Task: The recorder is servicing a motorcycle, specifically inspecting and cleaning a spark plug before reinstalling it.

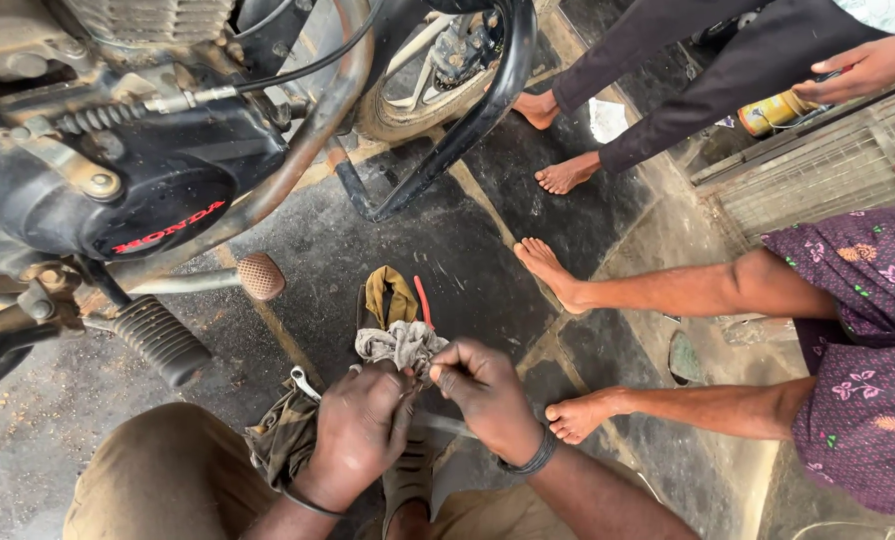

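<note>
My left hand and my right hand meet low in the middle of the view, both closed on a dirty grey rag bunched between the fingers. A thin grey rod or cable runs under my right hand and seems wrapped by the rag. Just beyond lies a yellow-brown cloth with a red-handled tool beside it. A steel spanner rests on another rag by my left knee.
A motorcycle engine with footpeg and brake pedal fills the upper left. Its wheel is behind. Two other people's bare feet stand at right; one person's hand holds something near a yellow can.
</note>
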